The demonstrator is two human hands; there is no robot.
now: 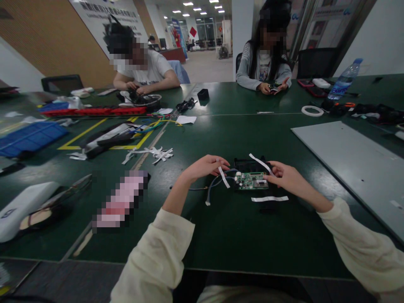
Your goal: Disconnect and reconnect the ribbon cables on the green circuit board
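We are holding a white strip [261,163] between the fingers of our right hand [288,179], whose thumb is apparently touching the right end of the green circuit board [249,181]. Our left hand [205,166] is hovering with loosely bent fingers; a second strip [224,177] is hanging at its fingertips, though we cannot tell whether they are pinching it. The circuit board is lying between our hands, just in front of a black housing [244,163], its long axis running left to right and its connector end pointing left. We are judging the work as partway: grey cables [209,191] are seemingly joining that end, one plug [207,203] is lying loose, and a third strip [269,198] is lying apart on the near side. Farther out, crumpled strips [161,155] are lying leftward and a grey panel [353,168] is resting rightward.
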